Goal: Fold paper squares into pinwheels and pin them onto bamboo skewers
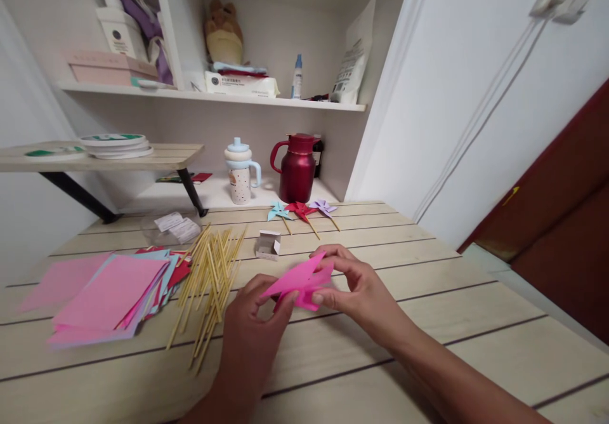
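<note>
A folded pink paper pinwheel is held above the table between both hands. My left hand pinches its left side, thumb in front. On the other side, my right hand grips the paper between thumb and fingers. Just beyond the hands stands a small open cardboard box; its contents cannot be made out. Left of my left hand lies a loose heap of thin wooden sticks. Farther back rest three finished pinwheels on sticks: a light blue one, a red one and a purple one.
Stacked coloured paper sheets lie at the left, by a clear plastic container. A small raised stand carries white rolls. At the back are a tumbler and a red jug, below a shelf.
</note>
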A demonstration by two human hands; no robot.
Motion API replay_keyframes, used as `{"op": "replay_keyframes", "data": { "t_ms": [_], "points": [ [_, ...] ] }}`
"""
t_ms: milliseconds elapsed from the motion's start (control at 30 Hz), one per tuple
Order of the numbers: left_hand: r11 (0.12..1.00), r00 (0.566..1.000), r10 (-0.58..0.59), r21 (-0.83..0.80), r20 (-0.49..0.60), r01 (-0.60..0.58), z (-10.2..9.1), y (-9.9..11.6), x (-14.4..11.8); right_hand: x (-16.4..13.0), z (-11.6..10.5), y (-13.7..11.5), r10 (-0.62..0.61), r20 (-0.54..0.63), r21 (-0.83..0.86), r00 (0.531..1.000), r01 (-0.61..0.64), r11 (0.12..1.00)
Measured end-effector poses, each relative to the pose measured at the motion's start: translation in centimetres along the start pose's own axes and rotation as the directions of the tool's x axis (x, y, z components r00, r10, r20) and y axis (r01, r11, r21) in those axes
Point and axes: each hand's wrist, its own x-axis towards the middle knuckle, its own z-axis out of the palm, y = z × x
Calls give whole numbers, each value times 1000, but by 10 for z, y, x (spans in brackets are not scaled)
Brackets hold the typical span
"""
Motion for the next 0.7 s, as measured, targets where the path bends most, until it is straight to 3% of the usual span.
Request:
{"op": "replay_keyframes", "data": {
  "t_ms": [167,300,500,600,700],
  "points": [
    [989,990,119,77,76,-124,0,-5,-1,-2,3,0,-2,20,-19,1000,3,1000],
    [980,985,161,113,57,-166,0,-6,-1,-3,6,0,32,-3,-11,999,-32,999],
    [983,990,134,120,50,-139,4,-9,-2,-4,9,1,81,-5,89,997,-81,993],
    [995,995,90,46,42,-92,7,-12,-2,-4,13,5,218,19,254,976,-216,943],
    [996,999,1,-88,-42,-5,7,-15,1,1,15,7,330,10,412,944,-304,859]
  ]
}}
